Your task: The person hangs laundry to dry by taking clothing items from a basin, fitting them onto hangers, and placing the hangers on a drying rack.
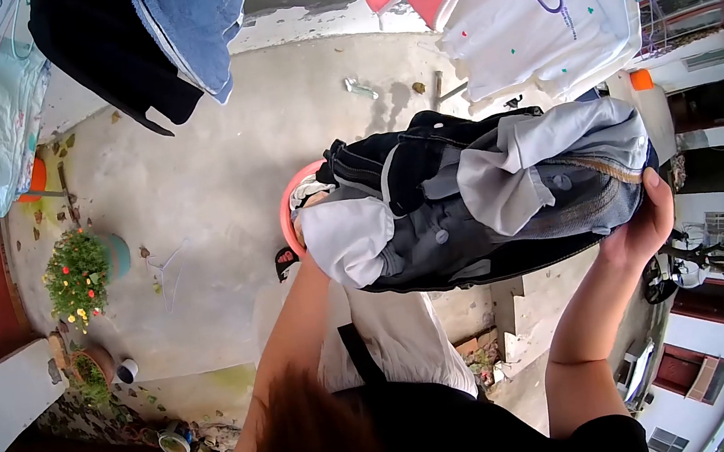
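A dark grey and black garment (490, 207), turned so that its white pocket linings and seams show, is stretched sideways in front of me. My right hand (646, 216) grips its right end, with the thumb over the edge and the other fingers behind the cloth. At the left end, my left hand (313, 201) is mostly hidden by a white lining and the dark cloth, so its fingers cannot be made out. Behind and below that end is a pink basin (290, 213) with some light cloth in it.
Overhead hang a black garment (107, 53), a blue one (196, 26), a white one (530, 32) and several hangers. A flowering plant (76, 276) stands at the left. A white hanger (165, 276) lies on the concrete ground.
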Tool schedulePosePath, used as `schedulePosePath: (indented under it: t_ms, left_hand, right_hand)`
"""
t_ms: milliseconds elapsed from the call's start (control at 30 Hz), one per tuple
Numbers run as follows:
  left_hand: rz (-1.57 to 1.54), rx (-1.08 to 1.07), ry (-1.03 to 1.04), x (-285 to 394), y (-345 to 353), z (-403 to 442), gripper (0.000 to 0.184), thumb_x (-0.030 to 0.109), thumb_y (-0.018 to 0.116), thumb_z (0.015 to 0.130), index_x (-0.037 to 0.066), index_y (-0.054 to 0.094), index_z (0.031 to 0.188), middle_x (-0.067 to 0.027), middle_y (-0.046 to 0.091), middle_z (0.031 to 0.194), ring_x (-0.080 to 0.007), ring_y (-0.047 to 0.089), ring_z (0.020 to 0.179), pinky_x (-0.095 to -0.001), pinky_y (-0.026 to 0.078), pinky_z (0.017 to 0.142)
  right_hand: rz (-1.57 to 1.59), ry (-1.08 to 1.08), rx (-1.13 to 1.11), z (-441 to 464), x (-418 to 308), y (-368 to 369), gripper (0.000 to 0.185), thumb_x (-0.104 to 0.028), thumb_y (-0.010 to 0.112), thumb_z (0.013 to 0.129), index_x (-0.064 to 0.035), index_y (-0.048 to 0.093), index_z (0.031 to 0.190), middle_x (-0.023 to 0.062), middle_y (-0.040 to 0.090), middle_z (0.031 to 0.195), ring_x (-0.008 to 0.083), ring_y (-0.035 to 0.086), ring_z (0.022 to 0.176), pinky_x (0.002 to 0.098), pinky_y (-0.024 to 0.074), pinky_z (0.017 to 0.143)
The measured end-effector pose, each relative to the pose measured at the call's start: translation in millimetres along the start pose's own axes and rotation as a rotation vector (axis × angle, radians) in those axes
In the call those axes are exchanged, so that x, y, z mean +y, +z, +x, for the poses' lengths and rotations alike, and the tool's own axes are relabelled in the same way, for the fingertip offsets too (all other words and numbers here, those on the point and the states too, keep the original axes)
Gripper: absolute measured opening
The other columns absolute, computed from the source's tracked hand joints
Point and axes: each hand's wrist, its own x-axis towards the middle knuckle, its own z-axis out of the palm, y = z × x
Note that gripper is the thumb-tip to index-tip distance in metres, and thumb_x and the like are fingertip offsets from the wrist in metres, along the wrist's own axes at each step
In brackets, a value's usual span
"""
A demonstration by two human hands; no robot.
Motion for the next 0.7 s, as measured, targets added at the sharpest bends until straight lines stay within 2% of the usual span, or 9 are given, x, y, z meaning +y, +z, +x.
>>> schedulePosePath:
  t_ms: [100, 200, 267, 333, 400, 467, 533, 600, 700]
  left_hand:
    - [0.03, 0.129, -0.272, 37, 8, -21, 0.059, 0.041, 0.056, 0.087, 0.011, 0.043, 0.136, -0.0074, 0.047, 0.137, -0.022, 0.048, 0.123, -0.0372, 0.043, 0.099]
    - [0.4, 0.173, -0.283, 78, 28, -25, 0.049, 0.016, 0.056, 0.083, 0.003, 0.047, 0.129, -0.011, 0.058, 0.119, -0.0218, 0.057, 0.106, -0.0362, 0.046, 0.093]
    - [0.681, 0.243, -0.151, 114, 47, -24, 0.044, 0.01, 0.059, 0.074, 0.004, 0.055, 0.118, -0.0048, 0.062, 0.102, -0.0189, 0.059, 0.093, -0.0339, 0.048, 0.08]
    - [1.085, 0.307, 0.264, 143, 61, -15, 0.028, 0.011, 0.06, 0.073, 0.003, 0.06, 0.1, -0.0083, 0.064, 0.085, -0.0217, 0.061, 0.078, -0.0342, 0.047, 0.069]
    - [1.642, 0.324, 0.547, 173, 97, -18, 0.021, 0.012, 0.06, 0.073, 0.0, 0.058, 0.09, -0.0157, 0.061, 0.073, -0.0285, 0.06, 0.068, -0.0355, 0.046, 0.064]
    - [1.723, 0.364, 0.645, 185, 132, -21, 0.022, 0.013, 0.062, 0.072, -0.002, 0.056, 0.087, -0.0213, 0.057, 0.072, -0.0346, 0.058, 0.067, -0.0364, 0.046, 0.063]
    - [1.768, 0.322, 0.688, 200, 161, -21, 0.023, 0.013, 0.063, 0.071, -0.002, 0.057, 0.087, -0.02, 0.061, 0.073, -0.0348, 0.06, 0.068, -0.0371, 0.046, 0.063]
    - [1.751, 0.271, 0.711, 211, 200, -32, 0.023, 0.013, 0.063, 0.071, -0.003, 0.056, 0.084, -0.0173, 0.06, 0.07, -0.0281, 0.059, 0.063, -0.0353, 0.045, 0.061]
    - [1.553, 0.083, 0.743, 219, 258, -63, 0.01, 0.006, 0.059, 0.08, 0.003, 0.049, 0.077, 0.0029, 0.049, 0.068, -0.0033, 0.044, 0.064, -0.0209, 0.036, 0.057]
  right_hand:
    - [-0.137, 0.002, 0.042, 6, -7, -7, 0.043, -0.009, 0.047, 0.085, 0.0118, 0.046, 0.122, 0.0219, 0.056, 0.119, 0.0308, 0.054, 0.112, 0.0408, 0.0385, 0.1]
    - [-0.402, 0.079, 0.048, 14, -5, -11, 0.046, -0.005, 0.052, 0.08, 0.0121, 0.045, 0.122, 0.0183, 0.059, 0.113, 0.0255, 0.058, 0.104, 0.034, 0.0422, 0.095]
    - [-0.599, 0.151, 0.137, 24, 0, -17, 0.037, 0.0, 0.055, 0.077, 0.0084, 0.053, 0.112, 0.0127, 0.063, 0.101, 0.0195, 0.061, 0.093, 0.0299, 0.0463, 0.084]
    - [-1.264, 0.291, 0.064, 40, -4, -72, 0.025, 0.002, 0.056, 0.073, 0.0039, 0.058, 0.098, 0.0078, 0.065, 0.088, 0.0163, 0.061, 0.079, 0.0305, 0.047, 0.072]
    - [-1.858, -0.056, -0.038, 46, 9, -86, 0.01, 0.005, 0.053, 0.064, 0.0004, 0.051, 0.073, 0.0142, 0.052, 0.065, 0.0227, 0.056, 0.063, 0.0338, 0.0449, 0.059]
    - [-1.857, 0.248, 0.073, 56, 12, -124, 0.01, 0.006, 0.051, 0.064, -0.0001, 0.045, 0.068, 0.0167, 0.048, 0.061, 0.0255, 0.055, 0.053, 0.0346, 0.0437, 0.048]
    - [-1.756, 0.2, 0.142, 54, -3, -128, 0.012, 0.006, 0.05, 0.064, -0.001, 0.041, 0.065, 0.0157, 0.049, 0.06, 0.0239, 0.052, 0.047, 0.035, 0.0409, 0.041]
    - [-1.538, 0.121, 0.194, 53, -21, -122, 0.016, 0.007, 0.047, 0.065, -0.0045, 0.036, 0.062, 0.0108, 0.054, 0.062, 0.0178, 0.048, 0.041, 0.0335, 0.0365, 0.033]
    - [-1.263, -0.067, 0.346, 30, -65, -58, 0.021, 0.009, 0.045, 0.067, -0.0079, 0.033, 0.062, 0.0041, 0.057, 0.073, 0.0085, 0.043, 0.052, 0.0248, 0.0341, 0.042]
